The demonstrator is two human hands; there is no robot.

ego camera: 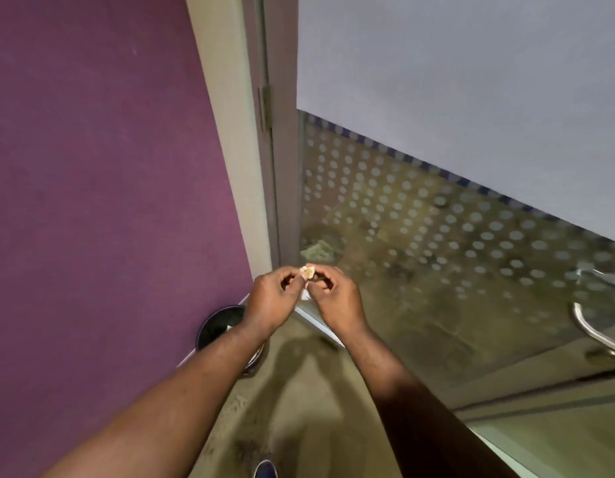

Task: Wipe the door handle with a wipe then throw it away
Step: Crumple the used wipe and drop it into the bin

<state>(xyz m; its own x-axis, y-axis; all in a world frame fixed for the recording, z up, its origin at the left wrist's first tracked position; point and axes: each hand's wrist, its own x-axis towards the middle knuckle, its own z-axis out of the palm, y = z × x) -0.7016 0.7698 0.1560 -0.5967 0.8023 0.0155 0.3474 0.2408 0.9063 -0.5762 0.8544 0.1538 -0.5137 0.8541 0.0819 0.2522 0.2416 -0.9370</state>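
A small crumpled white wipe [306, 274] with a yellowish stain sits pinched between the fingertips of both hands, in front of the door's hinge corner. My left hand [270, 296] grips it from the left and my right hand [335, 294] from the right. The metal door handle [590, 331] curves out from the glass door at the far right edge, well away from both hands. A round black bin [218, 326] stands on the floor against the purple wall, just below my left wrist, partly hidden by my forearm.
The glass door [437, 208] with frosted dots fills the right side. Its grey frame and hinge [264, 108] run up the middle. A purple wall [109, 184] closes the left. The toe of a dark shoe [265, 470] shows on the concrete floor.
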